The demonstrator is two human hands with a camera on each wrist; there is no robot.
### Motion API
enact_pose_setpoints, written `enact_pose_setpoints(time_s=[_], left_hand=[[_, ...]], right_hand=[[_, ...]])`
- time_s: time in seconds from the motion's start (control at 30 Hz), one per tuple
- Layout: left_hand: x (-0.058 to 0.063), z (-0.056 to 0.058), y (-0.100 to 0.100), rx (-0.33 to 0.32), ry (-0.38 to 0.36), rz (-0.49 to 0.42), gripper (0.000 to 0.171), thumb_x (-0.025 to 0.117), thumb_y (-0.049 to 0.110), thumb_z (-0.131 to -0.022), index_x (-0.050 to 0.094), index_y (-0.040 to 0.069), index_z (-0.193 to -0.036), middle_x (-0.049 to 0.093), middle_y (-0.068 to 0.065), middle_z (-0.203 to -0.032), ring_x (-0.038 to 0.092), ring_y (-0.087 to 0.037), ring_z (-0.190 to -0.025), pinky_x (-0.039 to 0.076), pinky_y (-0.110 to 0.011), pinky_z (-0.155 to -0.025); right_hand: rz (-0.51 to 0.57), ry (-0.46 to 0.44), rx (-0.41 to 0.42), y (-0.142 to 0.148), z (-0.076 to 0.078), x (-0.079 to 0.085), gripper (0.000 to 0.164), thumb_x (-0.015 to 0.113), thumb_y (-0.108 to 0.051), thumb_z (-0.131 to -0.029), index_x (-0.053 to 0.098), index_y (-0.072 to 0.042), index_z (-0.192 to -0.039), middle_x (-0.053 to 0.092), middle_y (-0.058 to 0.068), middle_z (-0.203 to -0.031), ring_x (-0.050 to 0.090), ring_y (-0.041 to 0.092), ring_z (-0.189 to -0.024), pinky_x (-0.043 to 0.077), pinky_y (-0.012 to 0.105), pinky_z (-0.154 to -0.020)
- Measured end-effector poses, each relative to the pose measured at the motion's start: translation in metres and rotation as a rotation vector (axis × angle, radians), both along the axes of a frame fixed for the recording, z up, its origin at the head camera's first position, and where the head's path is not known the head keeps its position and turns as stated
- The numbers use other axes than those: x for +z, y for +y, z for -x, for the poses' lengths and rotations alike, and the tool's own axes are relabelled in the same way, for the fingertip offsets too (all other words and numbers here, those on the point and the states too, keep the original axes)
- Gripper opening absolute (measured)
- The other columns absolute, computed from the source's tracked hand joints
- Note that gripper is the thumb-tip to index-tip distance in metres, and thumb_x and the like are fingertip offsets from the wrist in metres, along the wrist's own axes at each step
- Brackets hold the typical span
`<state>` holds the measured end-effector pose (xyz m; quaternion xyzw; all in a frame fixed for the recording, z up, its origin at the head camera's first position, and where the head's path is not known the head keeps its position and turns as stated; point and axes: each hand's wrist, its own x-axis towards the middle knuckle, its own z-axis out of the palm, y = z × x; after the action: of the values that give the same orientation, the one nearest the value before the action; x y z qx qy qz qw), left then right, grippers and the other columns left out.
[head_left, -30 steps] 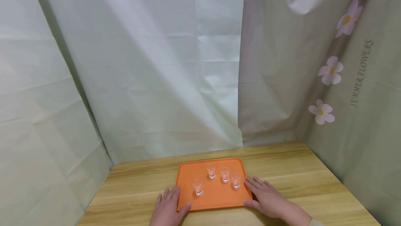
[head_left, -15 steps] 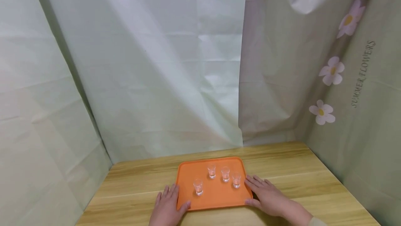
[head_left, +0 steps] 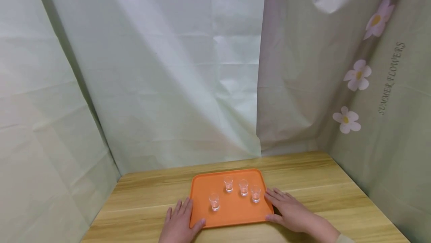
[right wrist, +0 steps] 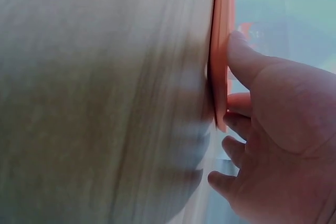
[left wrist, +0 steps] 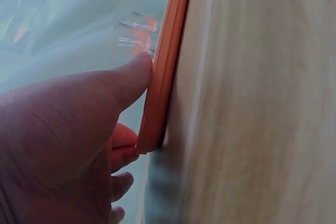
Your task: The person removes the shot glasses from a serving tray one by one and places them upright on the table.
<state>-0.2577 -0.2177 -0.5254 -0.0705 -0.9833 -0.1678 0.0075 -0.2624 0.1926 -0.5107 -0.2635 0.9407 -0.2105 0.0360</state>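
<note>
An orange tray [head_left: 232,215] lies on the wooden table. Several small clear shot glasses [head_left: 243,188] stand upright on it; one glass [head_left: 214,202] is apart from the others, nearer the front left. At the tray's front left corner is my left hand [head_left: 180,222], fingers along the side and thumb on the front rim. My right hand [head_left: 289,211] touches the right side near the front corner, its fingers extended. The left wrist view shows the left thumb [left wrist: 137,72] against the tray rim. In the right wrist view the right thumb [right wrist: 244,59] rests at the rim too.
The wooden table [head_left: 144,194] extends on both sides of the tray. Pale curtains [head_left: 188,85] hang behind it and at left and right; the right one [head_left: 387,142] carries printed flowers and lettering.
</note>
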Motion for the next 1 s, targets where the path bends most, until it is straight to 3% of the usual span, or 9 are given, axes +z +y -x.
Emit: enact_pose_setpoints(time_s=[0.2,0.37,0.5,0.8,1.0], left_hand=[[-0.002,0.002,-0.004,0.005,0.038,-0.017,0.086,0.075,0.057,-0.101,0.056,-0.007,-0.155,0.055,-0.025,-0.160,0.041,-0.055,-0.153,0.021,-0.079,-0.125],[-0.005,0.002,-0.008,-0.006,0.115,-0.066,0.068,0.077,0.033,-0.103,0.057,-0.009,-0.152,0.060,-0.029,-0.154,0.045,-0.057,-0.149,0.026,-0.079,-0.123],[-0.008,0.004,-0.011,0.007,0.157,-0.098,0.059,0.075,0.020,-0.104,0.057,-0.012,-0.151,0.059,-0.034,-0.152,0.047,-0.059,-0.147,0.029,-0.077,-0.123],[-0.024,0.009,-0.012,0.006,0.267,-0.146,0.047,0.072,0.010,-0.103,0.062,-0.014,-0.143,0.063,-0.035,-0.146,0.052,-0.061,-0.140,0.037,-0.076,-0.117],[-0.018,0.007,-0.009,0.001,0.208,-0.151,0.048,0.069,0.009,-0.105,0.059,-0.015,-0.146,0.060,-0.036,-0.149,0.049,-0.061,-0.144,0.036,-0.075,-0.119]], right_hand=[[0.014,-0.005,0.005,0.001,0.002,-0.001,0.084,0.069,-0.059,-0.104,0.053,0.001,-0.161,0.045,0.021,-0.171,0.035,0.051,-0.159,0.031,0.077,-0.122],[0.052,0.001,0.008,0.002,0.006,-0.001,0.082,0.071,-0.056,-0.103,0.055,0.001,-0.160,0.048,0.023,-0.168,0.035,0.052,-0.158,0.030,0.077,-0.122],[0.083,0.062,-0.006,0.000,0.010,-0.002,0.078,0.071,-0.052,-0.105,0.055,0.003,-0.158,0.051,0.024,-0.165,0.038,0.053,-0.157,0.032,0.076,-0.122],[0.141,0.238,-0.124,-0.012,0.017,0.000,0.071,0.076,-0.041,-0.105,0.057,0.006,-0.156,0.055,0.026,-0.160,0.046,0.052,-0.152,0.039,0.071,-0.121],[0.202,0.214,-0.203,-0.023,0.024,0.000,0.074,0.077,-0.044,-0.104,0.058,0.004,-0.156,0.060,0.023,-0.157,0.048,0.048,-0.152,0.041,0.068,-0.121]])
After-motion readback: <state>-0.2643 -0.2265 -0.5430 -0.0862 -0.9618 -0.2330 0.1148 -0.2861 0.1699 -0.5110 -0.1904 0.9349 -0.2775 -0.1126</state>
